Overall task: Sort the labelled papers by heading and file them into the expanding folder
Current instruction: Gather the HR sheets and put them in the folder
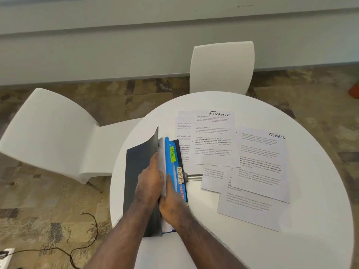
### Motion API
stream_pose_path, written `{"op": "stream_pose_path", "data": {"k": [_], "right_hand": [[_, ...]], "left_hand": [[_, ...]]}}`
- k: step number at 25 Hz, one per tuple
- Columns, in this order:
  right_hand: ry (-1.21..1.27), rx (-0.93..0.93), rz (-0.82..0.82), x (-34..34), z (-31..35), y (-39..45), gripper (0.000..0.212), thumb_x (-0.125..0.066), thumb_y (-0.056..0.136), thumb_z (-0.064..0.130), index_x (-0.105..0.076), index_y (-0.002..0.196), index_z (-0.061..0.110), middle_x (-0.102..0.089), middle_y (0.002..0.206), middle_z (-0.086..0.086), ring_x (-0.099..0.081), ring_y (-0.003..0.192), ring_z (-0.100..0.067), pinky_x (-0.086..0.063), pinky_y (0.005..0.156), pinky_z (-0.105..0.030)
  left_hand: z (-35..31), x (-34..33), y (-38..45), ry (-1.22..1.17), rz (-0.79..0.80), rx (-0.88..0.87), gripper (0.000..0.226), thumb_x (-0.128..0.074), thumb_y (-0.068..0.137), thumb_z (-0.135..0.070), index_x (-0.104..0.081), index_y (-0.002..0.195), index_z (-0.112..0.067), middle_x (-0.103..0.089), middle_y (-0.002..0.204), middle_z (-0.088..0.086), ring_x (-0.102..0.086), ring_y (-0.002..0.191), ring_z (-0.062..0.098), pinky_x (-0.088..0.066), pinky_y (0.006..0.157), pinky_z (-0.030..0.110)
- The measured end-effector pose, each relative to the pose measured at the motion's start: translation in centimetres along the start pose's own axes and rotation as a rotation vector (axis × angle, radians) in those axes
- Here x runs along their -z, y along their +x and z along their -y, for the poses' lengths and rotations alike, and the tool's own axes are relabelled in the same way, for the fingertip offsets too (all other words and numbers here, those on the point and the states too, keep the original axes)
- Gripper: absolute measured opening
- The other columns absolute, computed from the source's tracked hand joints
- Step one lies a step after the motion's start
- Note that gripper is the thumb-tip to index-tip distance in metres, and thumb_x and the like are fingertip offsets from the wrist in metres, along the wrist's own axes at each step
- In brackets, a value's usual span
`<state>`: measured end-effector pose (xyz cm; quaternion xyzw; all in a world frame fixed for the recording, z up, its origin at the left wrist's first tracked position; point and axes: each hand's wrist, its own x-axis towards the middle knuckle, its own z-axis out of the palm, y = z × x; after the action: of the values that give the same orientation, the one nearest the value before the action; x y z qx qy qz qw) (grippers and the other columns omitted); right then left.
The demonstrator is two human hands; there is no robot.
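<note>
The expanding folder lies at the left edge of the round white table, its dark cover lifted. Blue dividers carry a green HR tab and a tan ADMIN tab. A white sheet ending in "R" stands in the front pocket. My left hand presses the cover and sheet from the left. My right hand pinches the sheet's lower edge against the dividers. On the table lie a FINANCE paper and a SPORTS paper, overlapping other sheets.
Two white chairs stand by the table, one at the left and one at the back. A dark cable runs over the patterned carpet at lower left. A grey wall runs along the back.
</note>
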<state>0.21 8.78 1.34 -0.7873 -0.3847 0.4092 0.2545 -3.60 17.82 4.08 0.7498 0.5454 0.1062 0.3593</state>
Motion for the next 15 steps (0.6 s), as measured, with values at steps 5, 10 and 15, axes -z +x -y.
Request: {"op": "stream_pose_path", "data": {"k": [5, 10, 15], "right_hand": [[-0.230, -0.029, 0.097, 0.8, 0.2, 0.2, 0.056, -0.037, 0.092, 0.067, -0.056, 0.120, 0.022, -0.068, 0.114, -0.005, -0.068, 0.100, -0.023, -0.057, 0.089, -0.038], [-0.185, -0.099, -0.190, 5.9, -4.1, 0.2, 0.035, -0.041, 0.099, 0.039, -0.060, 0.126, 0.032, -0.068, 0.123, 0.005, -0.065, 0.109, -0.020, -0.052, 0.094, -0.035], [-0.151, -0.354, -0.526, 15.1, -14.9, -0.5, 0.046, -0.054, 0.092, 0.023, -0.051, 0.137, 0.027, -0.051, 0.141, -0.002, -0.046, 0.127, -0.026, -0.042, 0.103, -0.041]], "left_hand": [[1.8, -1.2, 0.8, 0.222, 0.046, -0.008, 0.057, -0.053, 0.095, -0.031, -0.029, 0.146, -0.039, -0.075, 0.095, 0.005, -0.069, 0.068, 0.017, -0.045, 0.051, 0.025], [2.3, -3.4, -0.1, 0.494, 0.140, -0.066, 0.045, -0.040, 0.092, -0.058, -0.044, 0.130, -0.035, -0.071, 0.122, 0.000, -0.071, 0.060, 0.012, -0.049, 0.049, 0.027], [1.6, -5.5, -0.8, 0.538, 0.174, 0.016, 0.061, -0.050, 0.093, -0.020, -0.022, 0.148, -0.020, -0.018, 0.164, 0.008, -0.057, 0.120, 0.035, -0.053, 0.090, 0.045]]}}
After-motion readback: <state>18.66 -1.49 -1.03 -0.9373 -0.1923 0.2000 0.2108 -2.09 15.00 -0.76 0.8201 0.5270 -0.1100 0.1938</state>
